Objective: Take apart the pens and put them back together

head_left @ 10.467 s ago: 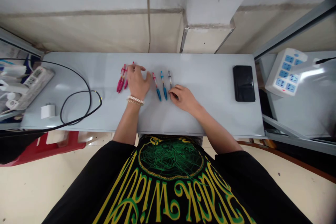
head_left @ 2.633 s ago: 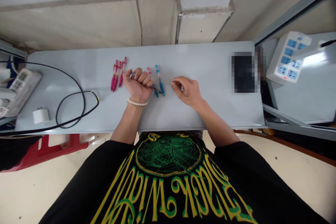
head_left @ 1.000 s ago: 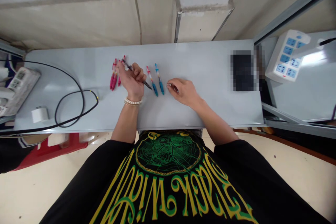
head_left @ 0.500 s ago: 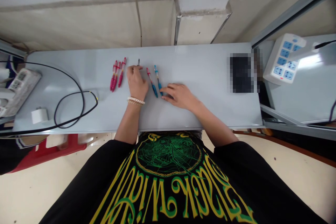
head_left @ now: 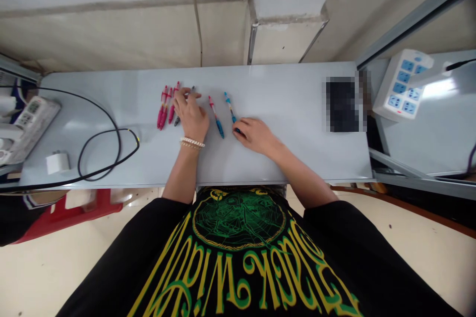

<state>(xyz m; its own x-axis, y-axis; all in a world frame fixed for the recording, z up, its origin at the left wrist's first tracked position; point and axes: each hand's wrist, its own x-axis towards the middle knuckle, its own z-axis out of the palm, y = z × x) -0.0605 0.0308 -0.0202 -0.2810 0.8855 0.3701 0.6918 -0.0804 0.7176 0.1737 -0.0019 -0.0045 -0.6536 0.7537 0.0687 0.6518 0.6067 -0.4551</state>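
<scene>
My left hand (head_left: pixel 191 115) is palm down with curled fingers on a dark grey or black pen (head_left: pixel 177 121). The pen slants beneath the fingers, its tip end showing left of the hand and its other end beyond the fingertips. Three pink pens (head_left: pixel 163 109) lie side by side just left of it. My right hand (head_left: pixel 255 134) has its fingers closed on the lower end of a blue pen (head_left: pixel 229 104), which rests on the table. Between my hands lies a pen with a pink top and blue lower part (head_left: pixel 216 118), untouched.
The grey table (head_left: pixel 297 153) runs against a wall. At left are a black cable loop (head_left: pixel 118 146), a white charger (head_left: pixel 57 163) and a power strip (head_left: pixel 35 121). A pixelated dark object (head_left: pixel 342 105) lies at right, with a white power strip (head_left: pixel 403 84) beyond the frame.
The dark pen has shifted left and now slants beside the pink pens, with my left fingers moved left too. My right hand has slid the blue pen's lower end a little right.
</scene>
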